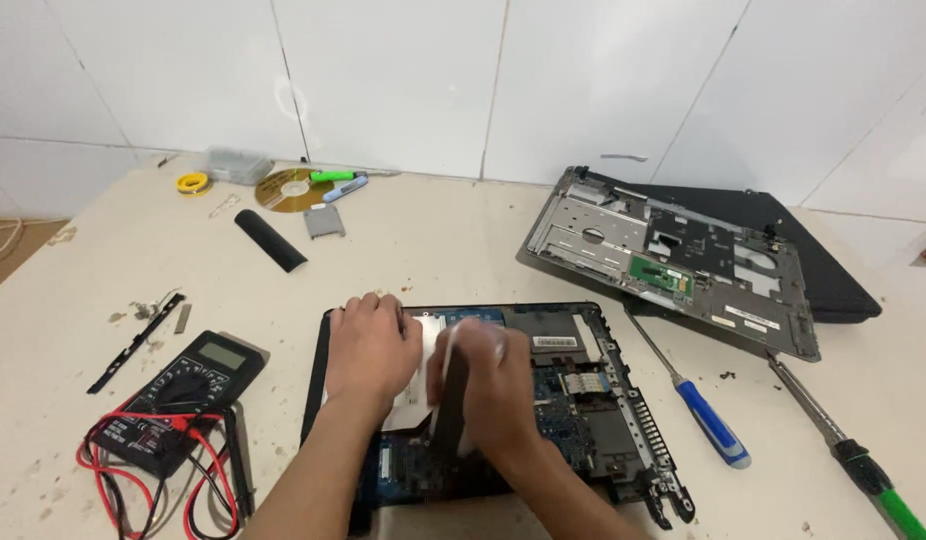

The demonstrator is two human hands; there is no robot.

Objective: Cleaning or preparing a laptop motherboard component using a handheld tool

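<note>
Hands meet over an opened laptop base (623, 420), a dark plastic tray that lies near the front edge of the pale, speckled table (463, 240). Inside it sit a blue circuit board (568, 410) and a silver metal plate (423, 385). The left hand (371, 350) presses flat on that plate, fingers together and gripping nothing. The right hand (498, 385) is closed around a dark, flat brush-like tool (451, 400) with something pale at its upper end; motion blur hides what it is, perhaps bristles. Open tabletop stretches behind the base to the white tiled wall. At left, just beside the base, lies a black multimeter (188, 385) with coiled red and black leads. At right a blue-handled screwdriver (698, 405) and a green-handled one (853, 450) lie side by side, apart. Farther back rests the removed grey palmrest cover (673, 255), its metal underside up.
</note>
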